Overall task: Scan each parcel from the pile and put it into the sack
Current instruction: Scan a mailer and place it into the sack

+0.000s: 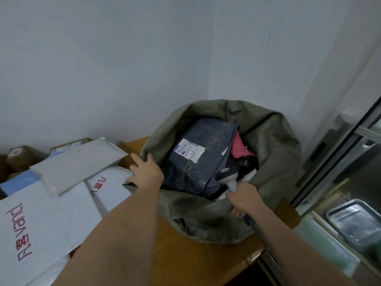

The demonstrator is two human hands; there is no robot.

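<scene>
— Pale blue-grey walls meet in a corner behind a wooden table (198,263); what stands on it?

— An olive-green woven sack (274,145), its mouth rolled down and wide open, sits on the table's far right part, close to the corner.

— And inside?

— A dark navy poly-bag parcel (198,162) lies on top, its white shipping label (189,149) facing up. A pink parcel (240,148) shows just beside it on the right, with darker items under it that I cannot make out.

— Where is the pile?

— Left of the sack. A large white mailer with red lettering (47,219) lies nearest, a flat grey-white parcel (80,164) rests tilted across it, and a blue packet (18,181) and brown cardboard boxes (22,156) sit behind.

— The hands?

— The left hand (145,172) is spread, fingers straight, resting on the sack's left rim next to the white mailer, holding nothing. The right hand (244,198) grips the handle of a grey barcode scanner (226,176), whose head sits over the sack's mouth by the navy parcel.

— Anything to the right?

— A metal tray (354,221) lies lower down, beyond the table edge.
</scene>
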